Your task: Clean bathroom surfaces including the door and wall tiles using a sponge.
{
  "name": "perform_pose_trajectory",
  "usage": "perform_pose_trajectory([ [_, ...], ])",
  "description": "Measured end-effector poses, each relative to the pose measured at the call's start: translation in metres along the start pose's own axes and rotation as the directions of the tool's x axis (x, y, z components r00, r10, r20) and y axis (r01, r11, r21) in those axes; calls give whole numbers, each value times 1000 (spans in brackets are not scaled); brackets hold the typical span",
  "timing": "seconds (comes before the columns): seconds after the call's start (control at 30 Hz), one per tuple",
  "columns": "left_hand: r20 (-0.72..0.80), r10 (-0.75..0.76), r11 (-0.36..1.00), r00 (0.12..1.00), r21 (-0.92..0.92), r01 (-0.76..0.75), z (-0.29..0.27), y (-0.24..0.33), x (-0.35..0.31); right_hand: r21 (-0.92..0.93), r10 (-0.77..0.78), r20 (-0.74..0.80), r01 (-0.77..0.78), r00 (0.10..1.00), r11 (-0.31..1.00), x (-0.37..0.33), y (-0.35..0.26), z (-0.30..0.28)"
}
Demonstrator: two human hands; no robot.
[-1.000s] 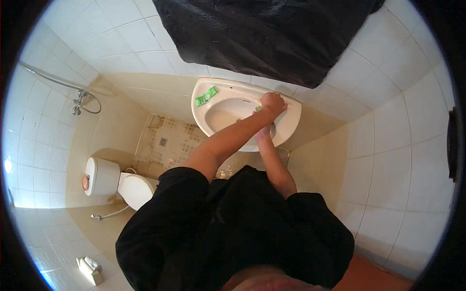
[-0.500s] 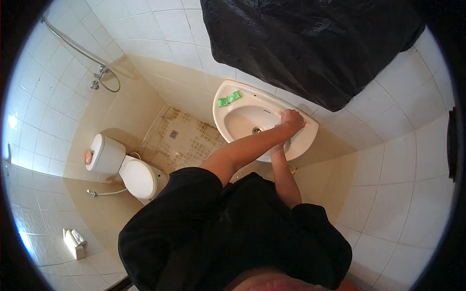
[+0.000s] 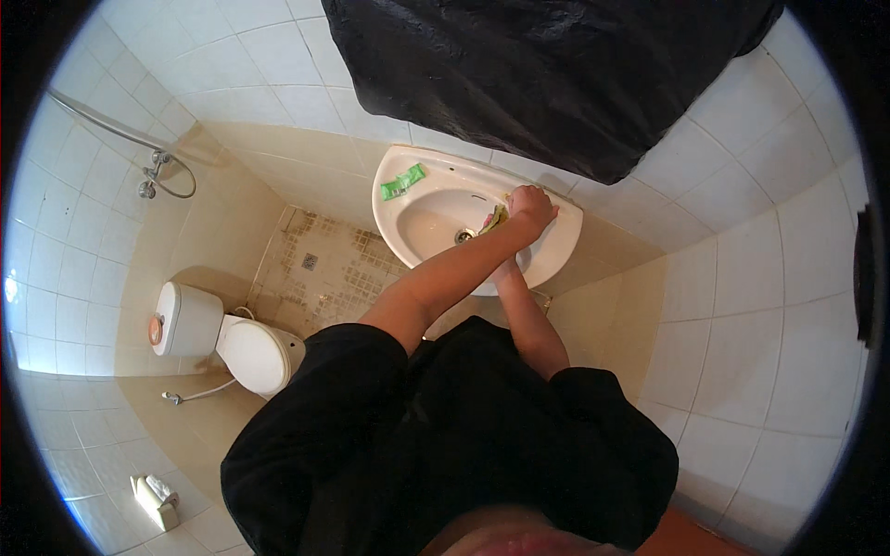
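Observation:
My left hand (image 3: 533,203) is closed in a fist at the back right of the white washbasin (image 3: 387,218). What it grips there is hidden under the fingers. Beneath my left forearm, my right hand (image 3: 507,270) reaches into the bowl; only its wrist end shows and its fingers are covered. A small crumpled green and pink piece (image 3: 496,219), too small to name, shows over the bowl between the drain (image 3: 464,237) and my left hand. Whether my right hand holds it is hidden. On the basin's left ledge lies a flat green packet (image 3: 403,182).
Black sheeting (image 3: 556,74) hangs on the tiled wall above the basin. To the left stands a white toilet (image 3: 257,357) with its lid down, an orange-brown round thing (image 3: 156,329) on its tank. A shower tap (image 3: 158,167) and a paper holder (image 3: 156,500) are on the left wall.
The green and pink piece has come into sight beside my left hand. My right wrist has shifted slightly under the left forearm. The whole scene sits a little further left as my head turned.

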State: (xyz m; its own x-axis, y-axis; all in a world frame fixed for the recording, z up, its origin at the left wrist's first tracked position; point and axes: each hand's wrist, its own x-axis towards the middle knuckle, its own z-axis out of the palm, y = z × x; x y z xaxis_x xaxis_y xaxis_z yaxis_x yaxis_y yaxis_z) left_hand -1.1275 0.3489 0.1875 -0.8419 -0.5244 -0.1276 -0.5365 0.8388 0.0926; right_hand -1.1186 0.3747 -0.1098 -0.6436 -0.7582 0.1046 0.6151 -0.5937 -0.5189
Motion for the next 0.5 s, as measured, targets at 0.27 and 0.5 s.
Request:
perform_pose_trajectory([
  [0.27,-44,-14,998,999,-69,11,-3,-14,-6,-97,28,-32,-31,999,995,-2,30,-21],
  [0.5,36,308,951,951,-36,-307,-6,-47,-7,-76,-7,-387,-25,922,997,18,-16,57],
])
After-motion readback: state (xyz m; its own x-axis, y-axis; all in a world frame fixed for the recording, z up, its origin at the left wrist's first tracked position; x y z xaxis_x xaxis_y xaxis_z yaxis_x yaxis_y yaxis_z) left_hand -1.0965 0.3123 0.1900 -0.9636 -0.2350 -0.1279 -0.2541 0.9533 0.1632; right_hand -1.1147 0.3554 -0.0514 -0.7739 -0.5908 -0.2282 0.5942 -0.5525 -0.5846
